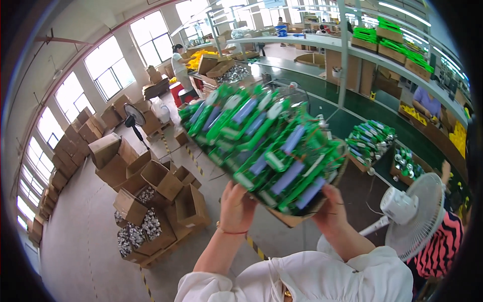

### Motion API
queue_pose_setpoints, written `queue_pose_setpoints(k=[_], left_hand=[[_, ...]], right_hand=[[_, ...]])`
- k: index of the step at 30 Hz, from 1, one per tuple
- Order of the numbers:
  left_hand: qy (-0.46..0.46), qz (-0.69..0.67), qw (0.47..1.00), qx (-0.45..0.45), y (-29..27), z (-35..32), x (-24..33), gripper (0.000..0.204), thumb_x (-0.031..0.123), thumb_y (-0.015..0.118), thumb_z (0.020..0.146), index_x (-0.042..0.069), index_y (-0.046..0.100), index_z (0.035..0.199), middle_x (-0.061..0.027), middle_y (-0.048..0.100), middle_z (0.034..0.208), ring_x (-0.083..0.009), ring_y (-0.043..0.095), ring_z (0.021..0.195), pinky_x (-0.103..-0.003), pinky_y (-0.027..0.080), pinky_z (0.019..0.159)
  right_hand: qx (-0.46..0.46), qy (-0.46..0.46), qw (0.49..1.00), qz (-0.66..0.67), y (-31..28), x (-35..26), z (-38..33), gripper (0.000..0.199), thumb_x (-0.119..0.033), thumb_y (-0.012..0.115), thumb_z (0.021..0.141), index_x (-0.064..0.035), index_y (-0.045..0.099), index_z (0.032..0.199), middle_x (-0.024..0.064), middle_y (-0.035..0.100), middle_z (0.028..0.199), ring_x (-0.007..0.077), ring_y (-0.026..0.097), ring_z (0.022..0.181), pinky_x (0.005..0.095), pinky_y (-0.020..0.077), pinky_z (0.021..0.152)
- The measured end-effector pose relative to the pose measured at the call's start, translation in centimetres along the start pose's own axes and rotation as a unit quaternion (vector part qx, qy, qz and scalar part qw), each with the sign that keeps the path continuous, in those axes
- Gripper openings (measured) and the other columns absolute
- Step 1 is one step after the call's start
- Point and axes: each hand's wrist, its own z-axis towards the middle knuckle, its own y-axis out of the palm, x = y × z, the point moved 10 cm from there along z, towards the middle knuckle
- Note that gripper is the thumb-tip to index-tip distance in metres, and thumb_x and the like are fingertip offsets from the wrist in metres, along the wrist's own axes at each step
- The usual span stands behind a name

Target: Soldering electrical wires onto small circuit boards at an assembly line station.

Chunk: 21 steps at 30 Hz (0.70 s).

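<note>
Held up in front of me is a shallow cardboard box [291, 220], heaped with green plastic parts [241, 118] that carry purple-blue and white pieces. Its near edge is gripped at two corners: my left hand [236, 207] has the left one, my right hand [329, 209] the right one. The fingers of both hands curl under the box and are partly hidden. The load is somewhat blurred and the box sits at a slant. Thin wires show among the parts.
At the lower left, open cartons [188, 206] and shiny silver parts [143, 231] stand on a pallet. A white fan [417, 211] is close on my right, beside a person in a striped top [440, 246]. Boxes of similar green parts [371, 141] lie on the green workbench [322, 95].
</note>
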Motion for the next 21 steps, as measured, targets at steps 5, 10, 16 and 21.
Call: queue_pose_setpoints(k=[5,10,16,21], left_hand=[[0.051,-0.004,0.997,0.050,-13.5,13.3,8.6,0.037,0.009,0.054,0.081,0.000,0.048,0.117,-0.0064,0.053,0.117,-0.0208,0.049,0.109,-0.036,0.037,0.094],[0.079,0.029,0.993,0.079,-29.4,27.8,16.5,0.039,0.013,0.055,0.082,0.000,0.047,0.118,-0.0057,0.053,0.118,-0.0207,0.050,0.108,-0.037,0.038,0.093],[0.075,0.082,0.991,0.072,-46.6,47.4,27.6,0.041,0.019,0.058,0.081,0.004,0.048,0.119,-0.0048,0.054,0.119,-0.0210,0.052,0.107,-0.039,0.041,0.090],[0.006,0.040,0.997,0.064,-54.5,66.3,33.8,0.038,0.007,0.055,0.078,0.004,0.050,0.115,-0.0051,0.057,0.112,-0.0191,0.055,0.101,-0.036,0.045,0.085]], right_hand=[[-0.018,0.111,0.993,0.032,2.5,13.1,19.9,0.045,-0.026,0.057,0.080,-0.0086,0.043,0.119,0.0046,0.053,0.115,0.0191,0.051,0.106,0.0416,0.0403,0.090],[-0.039,0.180,0.982,0.053,4.7,28.3,39.6,0.039,-0.020,0.058,0.080,-0.0122,0.041,0.115,0.0010,0.053,0.106,0.0159,0.052,0.098,0.0456,0.0441,0.083],[-0.057,0.178,0.981,0.058,11.1,41.4,62.2,0.043,-0.027,0.061,0.079,-0.0109,0.047,0.116,0.0033,0.056,0.111,0.0178,0.054,0.102,0.0413,0.0414,0.088],[-0.023,0.149,0.987,0.051,13.8,47.3,81.5,0.049,-0.032,0.065,0.076,-0.0103,0.049,0.117,0.0037,0.059,0.110,0.0193,0.056,0.101,0.0387,0.0406,0.091]])
